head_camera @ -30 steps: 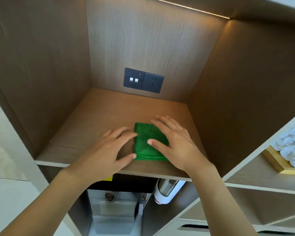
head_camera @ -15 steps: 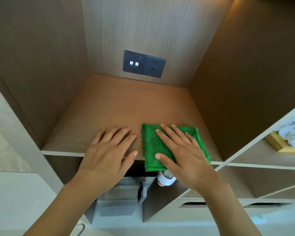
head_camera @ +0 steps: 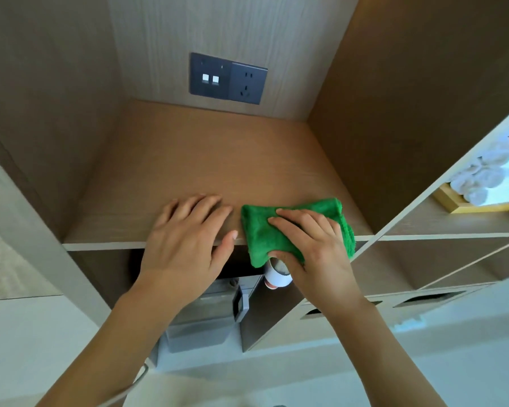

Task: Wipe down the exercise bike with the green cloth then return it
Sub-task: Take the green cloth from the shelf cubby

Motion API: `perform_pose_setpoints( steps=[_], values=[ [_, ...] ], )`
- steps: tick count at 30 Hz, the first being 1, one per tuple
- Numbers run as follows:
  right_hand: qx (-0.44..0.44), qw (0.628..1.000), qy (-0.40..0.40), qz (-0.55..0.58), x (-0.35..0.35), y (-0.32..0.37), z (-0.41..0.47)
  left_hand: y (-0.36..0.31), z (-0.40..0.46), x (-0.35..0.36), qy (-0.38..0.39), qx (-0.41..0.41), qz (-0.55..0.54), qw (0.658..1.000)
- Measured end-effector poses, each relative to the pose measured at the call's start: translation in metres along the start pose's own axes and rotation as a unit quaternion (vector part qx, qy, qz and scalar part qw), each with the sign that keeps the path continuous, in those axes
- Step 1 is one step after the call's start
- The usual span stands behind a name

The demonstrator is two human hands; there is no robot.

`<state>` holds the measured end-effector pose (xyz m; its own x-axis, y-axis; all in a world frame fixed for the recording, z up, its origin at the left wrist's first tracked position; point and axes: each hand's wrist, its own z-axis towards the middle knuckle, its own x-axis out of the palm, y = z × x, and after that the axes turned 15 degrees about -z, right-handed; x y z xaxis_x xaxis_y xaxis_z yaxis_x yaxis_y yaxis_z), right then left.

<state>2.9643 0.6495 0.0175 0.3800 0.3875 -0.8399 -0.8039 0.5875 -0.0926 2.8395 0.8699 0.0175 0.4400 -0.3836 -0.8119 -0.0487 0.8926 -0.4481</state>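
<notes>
Fingers of the right hand (head_camera: 312,248) curl round the green cloth (head_camera: 265,239), thumb tucked beneath its overhanging front; the left hand (head_camera: 185,242) lies flat, holding nothing, on the shelf (head_camera: 206,160). The cloth straddles the shelf edge, and loosening this grasp could let it drop.

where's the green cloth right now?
Head view: the green cloth lies at the front edge of the wooden shelf, right of centre, overhanging the lip. The right hand grips it, and the left hand rests flat just to its left.
</notes>
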Motion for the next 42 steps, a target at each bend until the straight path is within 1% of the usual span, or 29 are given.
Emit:
perform_pose_setpoints(
  steps=[3, 6, 7, 8, 10, 12, 15, 17, 18, 20, 22, 25, 28, 32, 35, 38, 42],
  values=[
    [0.001, 1.0, -0.029, 0.009, 0.001, 0.0, -0.002, -0.005, -0.004, -0.007, -0.004, 0.004, -0.052, 0.999],
    [-0.012, 0.998, -0.058, 0.026, 0.004, -0.002, -0.002, -0.017, -0.014, -0.015, -0.015, -0.002, -0.179, 0.984],
    [-0.016, 0.997, -0.069, 0.031, 0.005, -0.003, -0.002, -0.024, -0.018, -0.016, -0.014, 0.002, -0.204, 0.979],
    [-0.021, 0.996, -0.081, 0.038, 0.006, -0.004, -0.001, -0.031, -0.02, -0.014, -0.011, 0.014, -0.197, 0.98],
    [-0.026, 0.993, -0.099, 0.057, 0.007, -0.006, 0.001, -0.042, -0.019, -0.004, -0.011, 0.035, -0.148, 0.988],
    [-0.03, 0.992, -0.098, 0.077, 0.009, -0.01, 0.003, -0.048, -0.014, 0.008, -0.03, 0.023, -0.106, 0.994],
    [-0.055, 0.993, -0.043, 0.094, 0.008, -0.023, -0.001, -0.05, -0.011, 0.022, -0.06, -0.002, -0.064, 0.996],
    [-0.072, 0.993, 0.004, 0.095, 0.004, -0.034, -0.007, -0.053, -0.014, 0.028, -0.087, -0.007, -0.051, 0.995],
    [-0.08, 0.992, 0.013, 0.094, 0.002, -0.038, -0.01, -0.056, -0.017, 0.031, -0.102, -0.007, -0.043, 0.994],
    [-0.09, 0.992, -0.001, 0.086, 0.0, -0.044, -0.016, -0.066, -0.022, 0.036, -0.13, -0.002, -0.033, 0.991],
    [-0.093, 0.991, -0.034, 0.085, -0.002, -0.047, -0.019, -0.078, -0.027, 0.041, -0.155, 0.001, -0.026, 0.988],
    [-0.102, 0.988, -0.061, 0.102, -0.009, -0.052, -0.019, -0.095, -0.04, 0.044, -0.179, -0.007, -0.037, 0.983],
    [-0.133, 0.981, -0.061, 0.123, -0.018, -0.049, -0.024, -0.116, -0.063, 0.04, -0.199, -0.052, -0.07, 0.976],
    [-0.164, 0.969, -0.034, 0.179, -0.023, -0.025, -0.039, -0.14, -0.11, 0.028, -0.235, -0.126, -0.089, 0.96],
    [-0.179, 0.956, -0.009, 0.23, -0.022, 0.004, -0.052, -0.153, -0.15, 0.019, -0.265, -0.174, -0.079, 0.945],
    [-0.201, 0.936, 0.014, 0.287, -0.025, 0.037, -0.065, -0.167, -0.188, 0.011, -0.299, -0.216, -0.094, 0.925],
    [-0.245, 0.91, 0.03, 0.332, -0.037, 0.087, -0.078, -0.182, -0.238, -0.001, -0.33, -0.278, -0.103, 0.896]
  ],
)
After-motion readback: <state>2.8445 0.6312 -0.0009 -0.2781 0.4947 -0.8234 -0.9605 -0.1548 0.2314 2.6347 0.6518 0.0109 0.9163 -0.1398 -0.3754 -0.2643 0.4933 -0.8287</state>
